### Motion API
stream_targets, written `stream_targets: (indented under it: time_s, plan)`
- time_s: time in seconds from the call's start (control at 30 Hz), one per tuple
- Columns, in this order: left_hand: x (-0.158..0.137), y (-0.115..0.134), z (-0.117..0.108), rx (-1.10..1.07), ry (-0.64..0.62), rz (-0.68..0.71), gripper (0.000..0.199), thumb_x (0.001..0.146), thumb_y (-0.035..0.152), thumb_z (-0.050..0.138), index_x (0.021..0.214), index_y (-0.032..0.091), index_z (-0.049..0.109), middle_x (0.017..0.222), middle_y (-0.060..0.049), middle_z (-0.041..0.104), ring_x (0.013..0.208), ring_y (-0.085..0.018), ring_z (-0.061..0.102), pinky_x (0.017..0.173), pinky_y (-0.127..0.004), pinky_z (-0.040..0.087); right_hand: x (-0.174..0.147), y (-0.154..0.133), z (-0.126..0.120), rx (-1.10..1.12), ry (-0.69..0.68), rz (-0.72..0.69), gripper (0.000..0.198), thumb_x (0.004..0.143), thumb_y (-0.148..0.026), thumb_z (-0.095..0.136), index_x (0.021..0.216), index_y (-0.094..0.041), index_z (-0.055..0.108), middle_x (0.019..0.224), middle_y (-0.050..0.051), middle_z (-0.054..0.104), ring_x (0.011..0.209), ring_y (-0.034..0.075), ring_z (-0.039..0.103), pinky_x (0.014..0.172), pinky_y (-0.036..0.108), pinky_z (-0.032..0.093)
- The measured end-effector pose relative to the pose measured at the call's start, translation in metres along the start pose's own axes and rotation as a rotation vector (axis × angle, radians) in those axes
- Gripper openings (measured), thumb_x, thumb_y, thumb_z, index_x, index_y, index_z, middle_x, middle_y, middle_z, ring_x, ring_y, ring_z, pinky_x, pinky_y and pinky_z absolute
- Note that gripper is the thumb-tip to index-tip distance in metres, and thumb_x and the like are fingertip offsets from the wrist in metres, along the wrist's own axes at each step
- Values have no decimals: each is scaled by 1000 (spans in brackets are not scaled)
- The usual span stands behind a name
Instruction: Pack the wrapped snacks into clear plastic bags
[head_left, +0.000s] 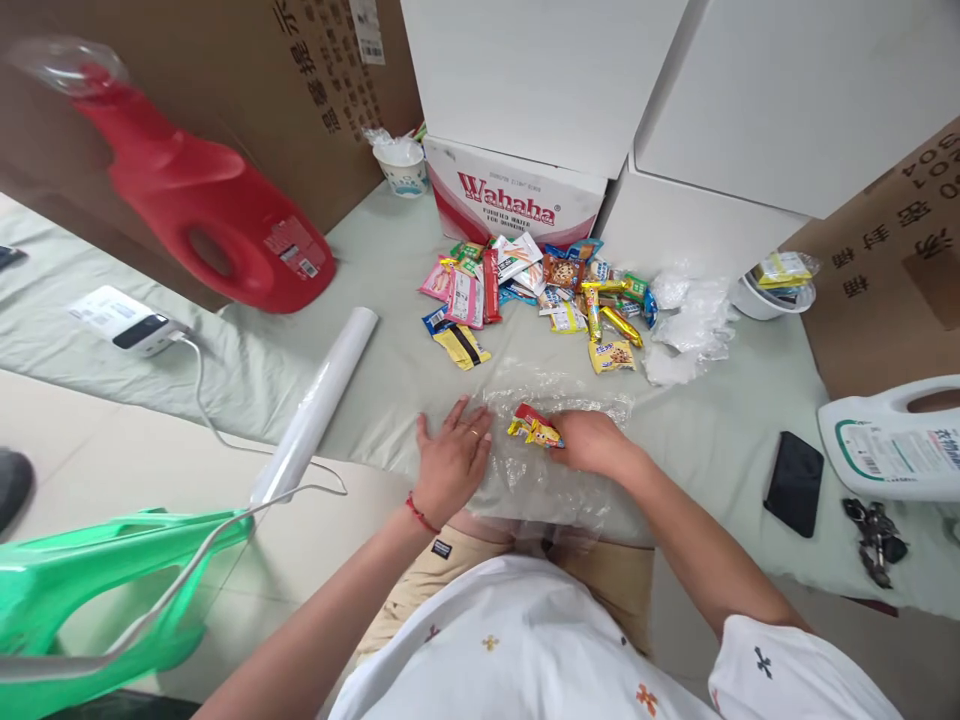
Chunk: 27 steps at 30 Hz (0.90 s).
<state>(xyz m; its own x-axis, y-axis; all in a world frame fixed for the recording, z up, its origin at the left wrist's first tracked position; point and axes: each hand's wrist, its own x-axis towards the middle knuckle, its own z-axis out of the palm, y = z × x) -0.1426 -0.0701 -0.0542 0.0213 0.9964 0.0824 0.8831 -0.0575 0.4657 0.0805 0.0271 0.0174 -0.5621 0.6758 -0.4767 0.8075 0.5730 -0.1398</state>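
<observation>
Right hand [589,441] comes in from lower right, forearm angled up and to the left, back of hand facing the camera. Left hand [454,458] reaches up from lower left, palm down, with a red bracelet [421,513] at the wrist.

Visibility: right fingertips largely hidden by the hand itself; cannot tell whether the red-and-yellow packet [534,427] is a single wrapper or two together. Clear plastic [551,490] is transparent, its outline hard to trace. Green stool [120,580] cut off at left edge, white bottle [900,440] at right edge.

Hand state: right fingers closed in a pinch on the near right end of the packet, which sits above the clear plastic, between the two hands. Left hand flat, fingers slightly spread, grasping nothing, at the plastic's left margin. Pile of snack packets [491,285] lies beyond both hands, before the Wahaha carton [517,195].
</observation>
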Motion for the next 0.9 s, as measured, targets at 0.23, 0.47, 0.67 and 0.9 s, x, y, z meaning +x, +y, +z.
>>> stream_targets:
  time_s: [0.23, 0.47, 0.67, 0.9]
  plan:
    - [-9, -28, -1, 139, -67, 81, 51, 104, 36, 39, 155, 33, 46, 161, -10, 46, 151, -35, 39, 118, -79, 3, -2, -2, -4, 45, 51, -56, 38, 89, -44, 65, 121, -22, 68, 115, 11, 74, 99, 28, 71, 77, 31, 48]
    - [-11, -26, 3, 144, -13, 110, 51, 104, 36, 41, 155, 34, 46, 159, -9, 48, 149, -34, 42, 121, -75, 0, 4, -11, -5, 160, 141, -17, 26, 100, -34, 57, 118, -20, 70, 113, 9, 71, 99, 22, 68, 79, 27, 44]
    - [-12, -26, 5, 176, -1, 87, 51, 105, 36, 39, 155, 34, 46, 161, -7, 46, 151, -32, 40, 123, -70, -3, 19, -12, 1, 253, 253, -27, 29, 104, -31, 52, 126, -24, 69, 118, 7, 70, 107, 19, 65, 89, 25, 43]
    - [-13, -29, 6, 164, 19, 110, 51, 105, 36, 40, 155, 34, 45, 160, -7, 47, 150, -33, 41, 123, -72, 0, 28, 0, -2, 213, 214, -7, 35, 102, -47, 52, 120, -26, 73, 114, 7, 73, 100, 21, 68, 81, 26, 46]
